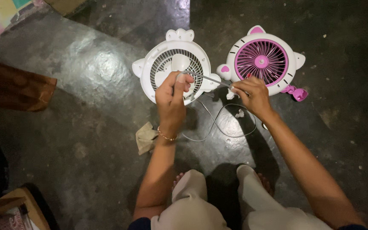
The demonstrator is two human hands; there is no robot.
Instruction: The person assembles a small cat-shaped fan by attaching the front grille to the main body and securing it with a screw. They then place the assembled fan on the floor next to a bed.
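Note:
Two small round fans lie flat on the dark floor. The white fan (167,55) is under my left hand (172,96); the white-and-pink fan (262,59) is by my right hand (252,93). A thin grey cable (205,77) is stretched between both hands, pinched at the left by thumb and fingers and at the right by the fingertips. The rest of the cable (218,125) loops on the floor below my hands. A gold bracelet sits on my left wrist.
A crumpled beige scrap (145,137) lies left of my left forearm. A pink clip part (297,92) sticks out beside the pink fan. Brown cloth (13,87) is at the left, a cardboard box (18,211) at bottom left. My knees and toes show below.

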